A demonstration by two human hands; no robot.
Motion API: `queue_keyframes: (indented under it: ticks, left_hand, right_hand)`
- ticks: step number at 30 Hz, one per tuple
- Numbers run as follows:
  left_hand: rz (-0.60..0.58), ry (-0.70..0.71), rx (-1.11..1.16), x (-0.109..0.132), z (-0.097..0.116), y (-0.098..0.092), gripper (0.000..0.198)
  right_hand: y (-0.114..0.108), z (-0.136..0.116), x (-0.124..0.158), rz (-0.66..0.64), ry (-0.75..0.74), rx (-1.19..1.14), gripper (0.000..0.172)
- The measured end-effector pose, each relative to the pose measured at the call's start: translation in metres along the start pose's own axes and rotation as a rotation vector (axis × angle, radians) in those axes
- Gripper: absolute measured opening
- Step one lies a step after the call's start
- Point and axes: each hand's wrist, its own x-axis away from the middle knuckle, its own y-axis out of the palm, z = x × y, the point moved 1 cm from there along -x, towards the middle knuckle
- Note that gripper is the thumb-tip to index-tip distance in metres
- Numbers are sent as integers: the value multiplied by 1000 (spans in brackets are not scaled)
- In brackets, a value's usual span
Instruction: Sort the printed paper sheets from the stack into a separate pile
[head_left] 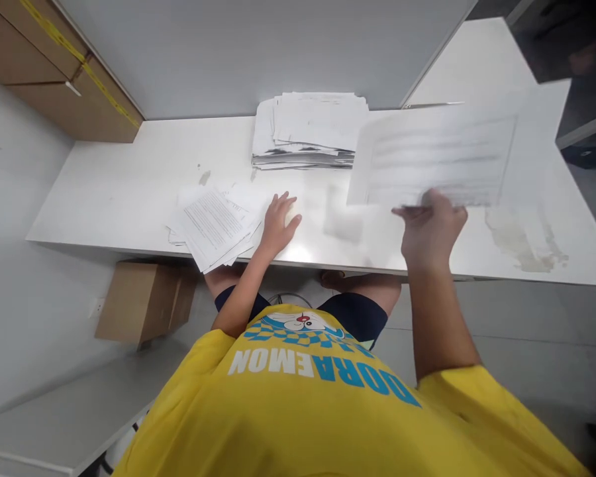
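Note:
My right hand (434, 225) grips the lower edge of a sheet of paper (437, 152), raised above the right part of the white desk (144, 179). Lines on the sheet are blurred, and I cannot tell whether it is one sheet or more. My left hand (279, 222) rests on the desk with fingers spread and holds nothing. Just left of it lies a loose, fanned pile of printed papers (216, 225), partly over the front edge. Behind both hands, against the partition, stands a thick stack of papers (322, 122).
A grey partition (268, 53) rises along the desk's back. Cardboard boxes (104, 99) stand at the back left, and another cardboard box (129, 301) is below the desk. Stains (526, 242) mark the desk at the right.

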Motion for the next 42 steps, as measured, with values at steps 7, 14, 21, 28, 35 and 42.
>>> queue_keyframes:
  ticks: [7, 14, 21, 28, 35, 42]
  left_hand:
    - [-127, 222, -209, 18, 4, 16, 31]
    - [-141, 238, -159, 11, -5, 12, 29]
    - [-146, 212, -156, 15, -1, 14, 26]
    - [-157, 203, -125, 18, 1, 15, 29]
    - [-164, 210, -361, 18, 13, 3, 40]
    - [-105, -341, -711, 42, -8, -94, 80]
  right_hand:
    - [129, 43, -77, -191, 69, -18, 18]
    - [204, 78, -90, -89, 408, 12, 8]
    - [222, 80, -91, -234, 524, 82, 23]
    - [105, 73, 0, -168, 287, -11, 38]
    - [-18, 69, 33, -130, 11, 302, 39]
    - [-73, 68, 30, -424, -374, 1421, 58]
